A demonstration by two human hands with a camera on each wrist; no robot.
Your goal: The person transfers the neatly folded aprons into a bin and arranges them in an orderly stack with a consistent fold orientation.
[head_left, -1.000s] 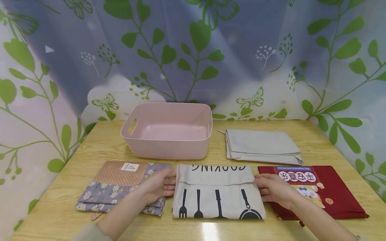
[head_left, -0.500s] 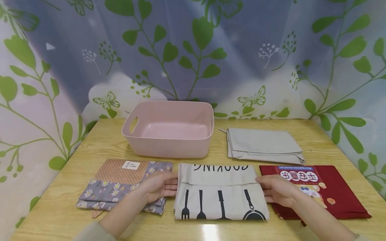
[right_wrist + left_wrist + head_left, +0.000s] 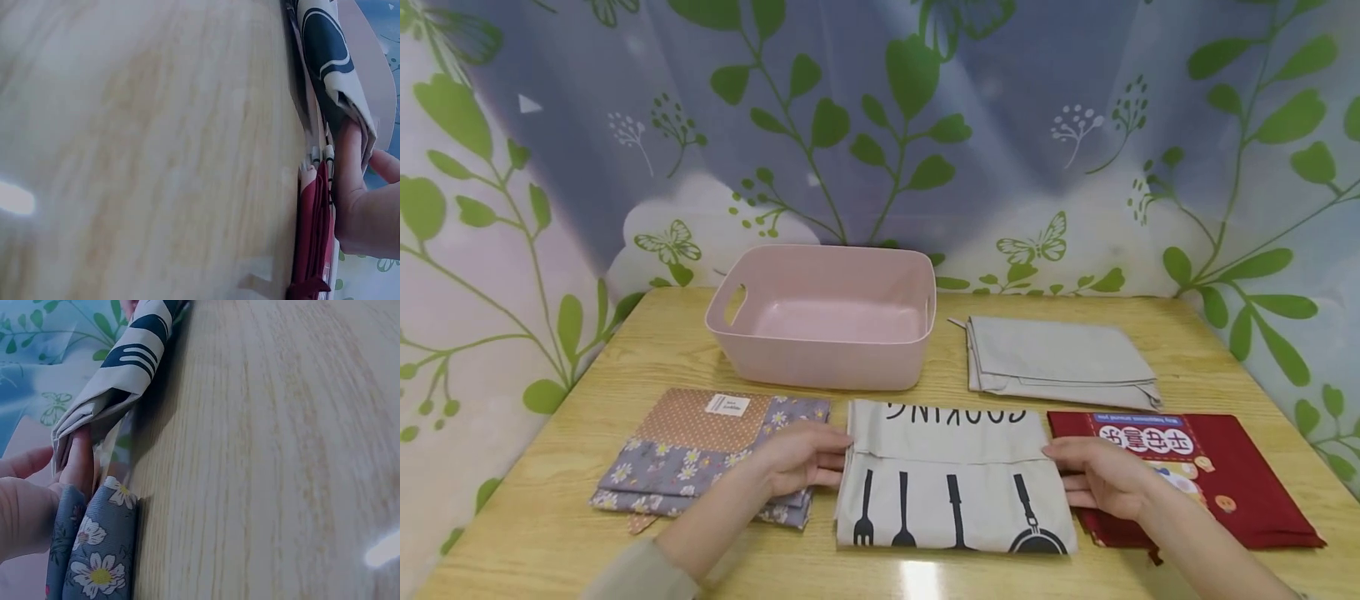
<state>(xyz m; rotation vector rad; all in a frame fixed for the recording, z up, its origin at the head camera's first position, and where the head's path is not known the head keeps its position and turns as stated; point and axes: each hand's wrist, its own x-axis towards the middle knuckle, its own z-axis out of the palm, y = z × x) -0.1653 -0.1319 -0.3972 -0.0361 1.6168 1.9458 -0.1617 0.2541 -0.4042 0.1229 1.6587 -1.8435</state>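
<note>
A folded cream apron [image 3: 955,446], printed with the word COOKING and black kitchen utensils, is in the middle of the head view. My left hand [image 3: 797,458] pinches its left edge, thumb above and fingers underneath. On the opposite edge, my right hand [image 3: 1105,475] grips the cloth the same way. Both wrist views show the apron [image 3: 125,369] raised off the wood, with shadow below. Under my left hand lies a folded grey floral apron [image 3: 655,475] with a brown dotted panel. A folded dark red apron [image 3: 1247,483] lies beneath my right hand.
A pink plastic basket [image 3: 827,365] with cut-out handles stands at the back left of the wooden table [image 3: 550,417]. To its right lies a folded grey cloth [image 3: 1060,354]. A leaf-patterned curtain [image 3: 1037,167] hangs behind the table.
Both hands have kept hold of the apron, which has shifted slightly right in the head view and risen a little. The whole scene has also drifted slightly in the frame.
</note>
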